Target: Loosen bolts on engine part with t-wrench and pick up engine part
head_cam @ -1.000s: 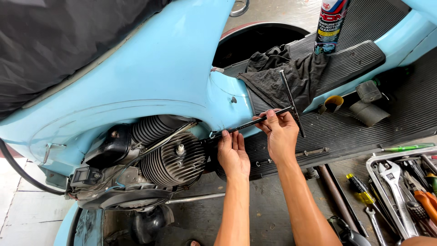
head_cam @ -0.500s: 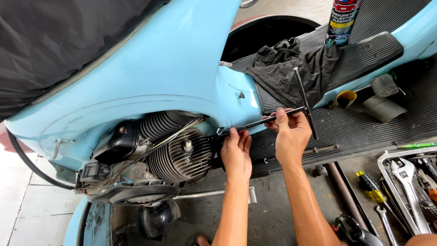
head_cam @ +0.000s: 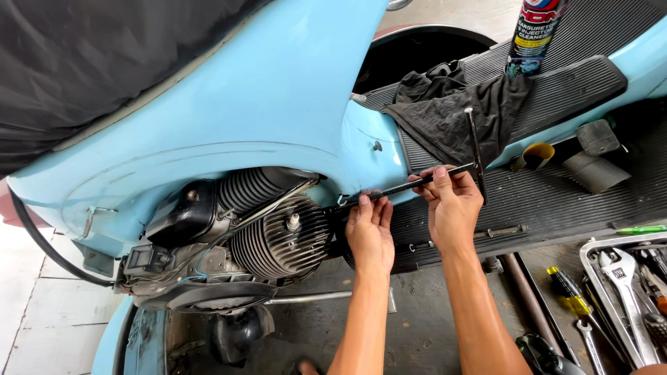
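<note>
Left hand (head_cam: 369, 232) pinches T-handle wrench (head_cam: 417, 185) shaft near engine (head_cam: 281, 239); right hand (head_cam: 451, 201) grips shaft by crossbar. Both hands and wrench sit as half second ago. Wrench stays seated at blue scooter (head_cam: 264, 104) side, left of black rag (head_cam: 451, 118).

Bright even daylight, soft shadows, sharp focus, slight wide-angle edge distortion.
</note>
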